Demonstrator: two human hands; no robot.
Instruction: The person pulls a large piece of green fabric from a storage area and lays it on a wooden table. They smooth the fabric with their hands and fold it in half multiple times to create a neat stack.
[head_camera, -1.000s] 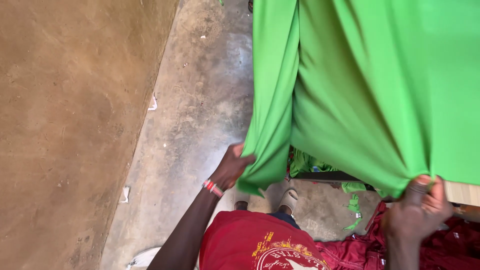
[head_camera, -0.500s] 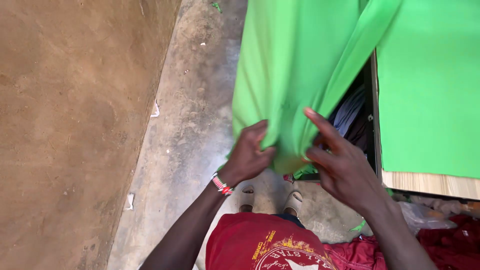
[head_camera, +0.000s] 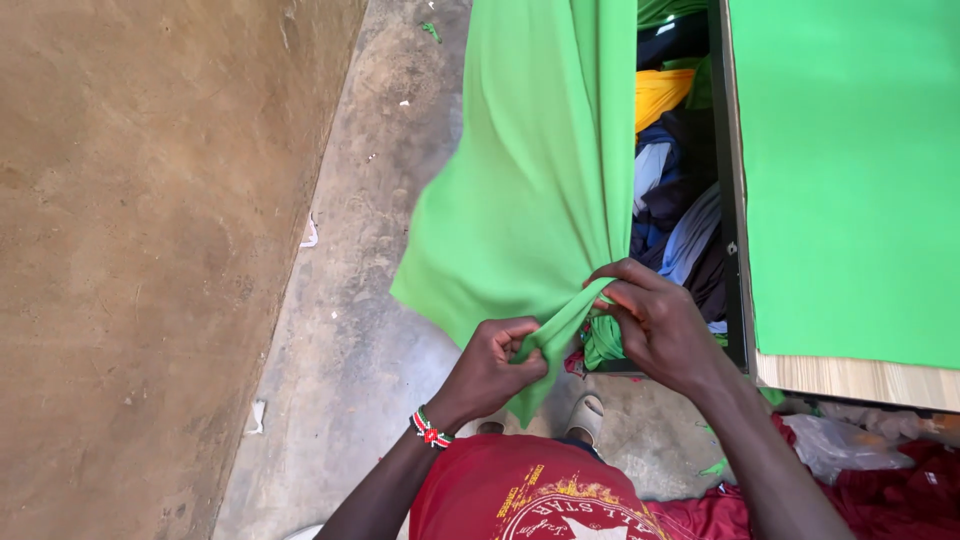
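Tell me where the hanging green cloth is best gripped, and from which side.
Probably at the gathered lower edge of the green cloth, from below on the person's side: there it bunches into a narrow fold, where the left hand and right hand pinch it.

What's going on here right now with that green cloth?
A person in a red shirt stands on a concrete floor and handles a hanging length of green fabric. The left hand pinches its lower edge, and the right hand grips a gathered bunch of it close by. More green fabric lies flat on a wooden table at right, with a heap of mixed clothes in the gap beside it.
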